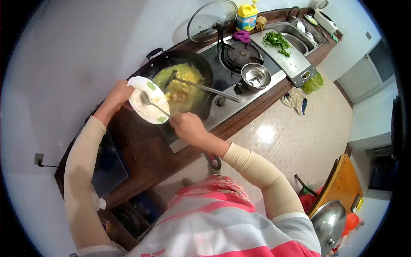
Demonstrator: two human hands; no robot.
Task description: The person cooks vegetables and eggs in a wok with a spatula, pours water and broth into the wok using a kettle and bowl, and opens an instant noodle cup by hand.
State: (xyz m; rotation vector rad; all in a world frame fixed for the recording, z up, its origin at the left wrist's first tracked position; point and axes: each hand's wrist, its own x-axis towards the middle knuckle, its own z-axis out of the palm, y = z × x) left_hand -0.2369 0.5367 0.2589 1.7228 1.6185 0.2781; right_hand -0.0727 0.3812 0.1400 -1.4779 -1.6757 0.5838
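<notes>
My left hand (121,94) grips the rim of a white bowl (147,112) with green leaf marks, tilted beside the wok. In my right hand (188,127) is the handle of a metal spoon (147,99), its head inside the bowl against pale residue. Right behind the bowl, a black wok (205,73) on the stove holds yellowish soup (188,92) with pale lumps. A spatula (207,88) rests in the wok, its metal handle lying across the rim toward the stove front.
A steel bowl (256,76) stands on the stove (218,112) by the rear burner (242,53). Chopped greens (277,42) lie on a cutting board (295,64) before the sink (295,42). A glass lid (207,21) leans on the wall near a yellow jug (246,18).
</notes>
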